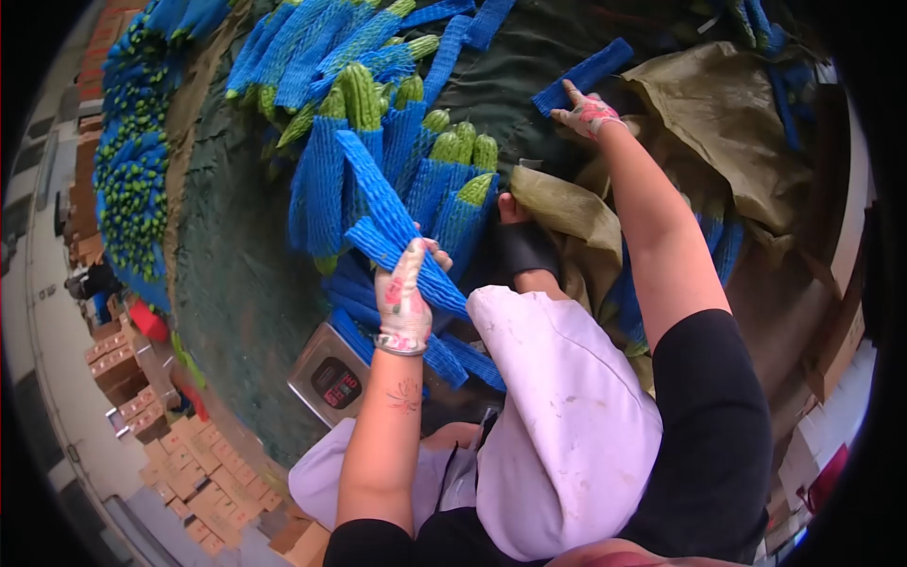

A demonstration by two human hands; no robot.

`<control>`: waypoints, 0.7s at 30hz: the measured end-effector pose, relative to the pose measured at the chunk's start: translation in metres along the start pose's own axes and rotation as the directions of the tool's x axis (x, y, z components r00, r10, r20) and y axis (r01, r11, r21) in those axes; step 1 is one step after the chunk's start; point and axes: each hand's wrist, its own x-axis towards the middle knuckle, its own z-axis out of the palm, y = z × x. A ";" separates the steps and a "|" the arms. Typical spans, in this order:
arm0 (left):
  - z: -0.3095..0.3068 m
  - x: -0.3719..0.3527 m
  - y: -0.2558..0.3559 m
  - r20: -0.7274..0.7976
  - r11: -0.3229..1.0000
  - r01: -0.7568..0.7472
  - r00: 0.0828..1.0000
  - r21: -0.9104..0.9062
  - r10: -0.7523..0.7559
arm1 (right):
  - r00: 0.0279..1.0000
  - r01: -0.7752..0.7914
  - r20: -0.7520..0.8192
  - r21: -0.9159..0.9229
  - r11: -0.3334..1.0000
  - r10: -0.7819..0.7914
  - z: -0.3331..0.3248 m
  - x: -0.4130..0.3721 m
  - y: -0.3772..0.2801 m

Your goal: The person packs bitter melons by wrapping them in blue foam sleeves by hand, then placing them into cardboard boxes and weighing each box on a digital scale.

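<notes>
My left hand (pixel 404 295), in a patterned glove, is closed around blue foam net sleeves (pixel 389 203), which stick out above and below the fingers. At the upper right, my gloved right hand (pixel 588 113) has its index finger stretched onto another blue net sleeve (pixel 586 76) lying on the dark green tarp; its fingers are apart. Bitter melons (pixel 360 94) in blue net sleeves stand bunched just beyond my left hand, their bumpy green ends showing. More sleeved melons (pixel 307 52) lie stacked behind them. Loose blue sleeves (pixel 444 359) lie under my left forearm.
A box-like device with a dark display panel (pixel 337 382) sits left of my left forearm. Brown sacking (pixel 727 123) lies crumpled at the right. My sandalled foot (pixel 526 248) is in the middle. A large melon pile (pixel 132 180) and cardboard boxes (pixel 203 472) are at the left.
</notes>
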 end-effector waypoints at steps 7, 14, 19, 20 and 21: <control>-0.018 -0.024 0.017 -0.074 0.997 -0.080 0.994 -0.015 0.079 | 0.988 -0.030 -0.139 0.229 0.973 0.063 0.018 0.022 0.001; -0.015 -0.022 0.022 0.074 0.962 -0.041 0.995 -0.269 0.063 | 0.445 0.869 -0.646 0.479 0.123 -0.621 0.031 -0.171 -0.077; -0.010 -0.032 0.005 0.196 0.999 -0.006 0.981 0.048 -0.004 | 0.179 0.935 -0.133 0.331 0.126 -0.975 0.048 -0.227 -0.097; -0.018 -0.032 0.004 0.119 1.000 -0.012 0.993 -0.012 0.013 | 0.158 0.908 -0.141 0.409 0.088 -0.977 0.049 -0.229 -0.098; -0.031 -0.029 0.008 0.045 0.997 -0.026 0.999 -0.070 0.029 | 0.143 0.874 -0.148 0.483 0.055 -0.978 0.049 -0.231 -0.100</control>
